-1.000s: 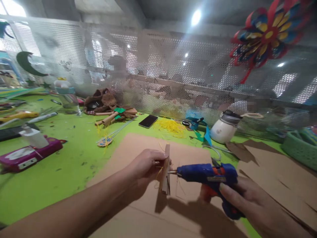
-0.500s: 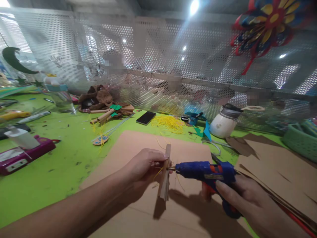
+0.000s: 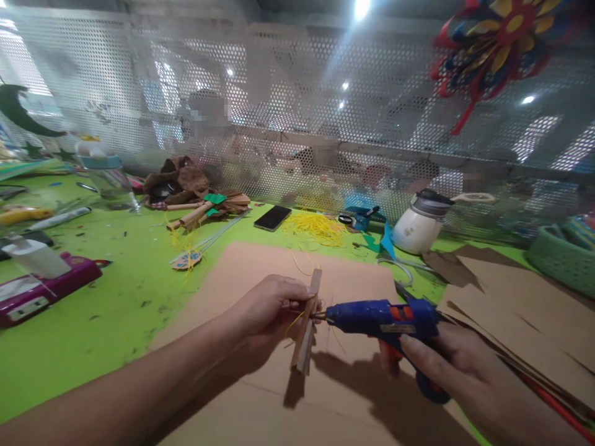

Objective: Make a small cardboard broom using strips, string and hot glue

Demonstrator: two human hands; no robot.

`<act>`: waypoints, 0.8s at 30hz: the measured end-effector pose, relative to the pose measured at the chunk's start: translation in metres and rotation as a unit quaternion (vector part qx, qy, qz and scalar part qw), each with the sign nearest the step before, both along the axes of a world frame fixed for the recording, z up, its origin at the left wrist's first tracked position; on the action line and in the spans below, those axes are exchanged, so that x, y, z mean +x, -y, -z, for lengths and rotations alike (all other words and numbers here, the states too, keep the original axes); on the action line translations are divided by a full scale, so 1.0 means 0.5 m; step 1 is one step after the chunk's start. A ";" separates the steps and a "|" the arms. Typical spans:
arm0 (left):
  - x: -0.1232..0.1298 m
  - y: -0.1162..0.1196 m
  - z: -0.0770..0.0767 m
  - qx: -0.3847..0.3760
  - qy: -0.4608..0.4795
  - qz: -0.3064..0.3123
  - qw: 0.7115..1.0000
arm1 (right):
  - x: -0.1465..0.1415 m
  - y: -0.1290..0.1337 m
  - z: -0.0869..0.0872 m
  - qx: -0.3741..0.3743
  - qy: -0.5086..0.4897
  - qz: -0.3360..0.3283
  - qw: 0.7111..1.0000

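Observation:
A narrow folded strip of brown paper (image 3: 305, 337) is pinched near its upper part by my left hand (image 3: 274, 306). Thin yellow strands poke out beside the strip. My right hand (image 3: 458, 365) is wrapped round the handle of a blue glue gun (image 3: 383, 318), which points left. Its metal nozzle is at the strip's right side, close to my left fingertips; contact cannot be made out clearly. Beneath both hands lies a large sheet of brown paper (image 3: 242, 396), with their shadows on it.
Behind the sheet are a phone (image 3: 273, 217), yellow shreds (image 3: 316, 229) and a white jug (image 3: 418, 226). A purple power strip (image 3: 79, 272) sits left, brown paper pieces (image 3: 525, 303) right. A perforated screen (image 3: 279, 93) stands behind.
The strip's lower end has swung slightly left in my left hand. The glue gun has shifted slightly left with my right hand. The view has moved a little.

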State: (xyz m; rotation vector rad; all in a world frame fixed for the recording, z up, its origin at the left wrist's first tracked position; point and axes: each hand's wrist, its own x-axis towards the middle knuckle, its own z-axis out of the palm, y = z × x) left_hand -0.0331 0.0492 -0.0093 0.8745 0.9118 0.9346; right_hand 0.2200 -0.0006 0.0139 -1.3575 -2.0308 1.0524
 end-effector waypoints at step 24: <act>-0.003 0.002 -0.007 0.001 -0.015 0.020 1.000 | -0.008 0.013 -0.011 -0.025 -0.010 0.013 1.000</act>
